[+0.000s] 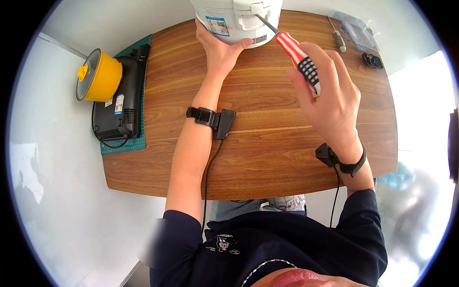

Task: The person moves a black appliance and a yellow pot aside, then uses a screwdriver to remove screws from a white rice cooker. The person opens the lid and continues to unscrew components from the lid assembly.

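A white rounded appliance (224,12) stands at the far edge of the wooden table, its top cut off by the picture. Labels and a latch-like white part (248,21) show on its near side. My left hand (221,51) is spread against its lower left side, thumb along the bottom rim. In my right hand (332,88) is a screwdriver (289,44) with a red-and-white striped, black-checked handle. Its shaft points up and left, the tip at the white part; whether it sits in a screw cannot be made out.
At the left, a yellow pot (109,76) with a grey lid rests on a black appliance (114,119) over a green cutting mat (136,141). Far right lie a second screwdriver (340,42), a clear plastic tray (356,28) and a small black object (372,60). Cables run from both wrist straps.
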The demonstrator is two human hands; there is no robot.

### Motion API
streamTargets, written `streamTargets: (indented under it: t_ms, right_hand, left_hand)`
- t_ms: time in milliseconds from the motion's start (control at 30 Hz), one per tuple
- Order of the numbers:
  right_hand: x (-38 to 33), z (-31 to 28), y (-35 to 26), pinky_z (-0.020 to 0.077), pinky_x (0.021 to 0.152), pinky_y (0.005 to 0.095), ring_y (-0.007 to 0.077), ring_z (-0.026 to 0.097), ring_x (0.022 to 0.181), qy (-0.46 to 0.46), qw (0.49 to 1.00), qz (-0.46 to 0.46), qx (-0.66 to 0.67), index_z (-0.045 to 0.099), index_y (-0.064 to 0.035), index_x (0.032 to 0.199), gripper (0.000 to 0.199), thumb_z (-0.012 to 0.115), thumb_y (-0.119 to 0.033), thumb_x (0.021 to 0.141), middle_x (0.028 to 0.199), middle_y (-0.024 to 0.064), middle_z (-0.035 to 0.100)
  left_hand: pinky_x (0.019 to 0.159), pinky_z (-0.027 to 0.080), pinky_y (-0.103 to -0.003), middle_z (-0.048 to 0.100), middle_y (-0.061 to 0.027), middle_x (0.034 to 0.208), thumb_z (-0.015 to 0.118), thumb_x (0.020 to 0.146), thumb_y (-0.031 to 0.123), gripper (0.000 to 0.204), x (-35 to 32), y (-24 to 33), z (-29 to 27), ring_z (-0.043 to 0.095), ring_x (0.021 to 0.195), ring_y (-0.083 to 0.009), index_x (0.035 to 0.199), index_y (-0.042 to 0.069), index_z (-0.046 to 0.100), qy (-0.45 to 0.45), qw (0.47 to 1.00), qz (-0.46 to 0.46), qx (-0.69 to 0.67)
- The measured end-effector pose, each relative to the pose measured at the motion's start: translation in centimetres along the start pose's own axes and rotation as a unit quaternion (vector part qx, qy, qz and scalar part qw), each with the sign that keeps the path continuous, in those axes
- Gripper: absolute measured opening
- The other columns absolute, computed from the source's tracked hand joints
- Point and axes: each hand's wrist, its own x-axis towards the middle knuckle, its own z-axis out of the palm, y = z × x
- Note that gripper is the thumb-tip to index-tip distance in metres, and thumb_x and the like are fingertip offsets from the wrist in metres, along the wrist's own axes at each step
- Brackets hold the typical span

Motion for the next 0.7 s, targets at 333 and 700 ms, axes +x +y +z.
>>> streamTargets:
  t_ms: [333, 700]
  right_hand:
    - [0.0, -0.3, -0.4, 0.0495, 0.053, 0.0277, 0.0146, 0.061, 0.068, -0.005, 1.000, -0.001, 0.004, 0.066, -0.0110, 0.123, 0.046, 0.084, -0.013, 0.081, 0.105, 0.0034, 0.062]
    - [0.1, -0.1, 0.3, 0.0551, 0.064, 0.0328, 0.0217, 0.066, 0.082, 0.002, 1.000, -0.013, 0.015, 0.067, -0.0111, 0.115, 0.037, 0.079, -0.003, 0.080, 0.106, 0.0072, 0.060]
  left_hand:
    - [0.121, 0.028, -0.056, 0.013, -0.0285, 0.156, 0.100, 0.062, 0.047, 0.153, 0.3, -0.3, 0.1, 0.017, 0.146, -0.0436, 0.159, -0.003, -0.008, 0.000, 1.000, 0.009, -0.028]
    - [0.107, 0.040, -0.047, 0.027, -0.0268, 0.152, 0.086, 0.082, 0.046, 0.106, -0.2, 3.4, -0.9, 0.035, 0.136, -0.0341, 0.149, -0.007, 0.024, 0.121, 0.963, 0.121, 0.208]
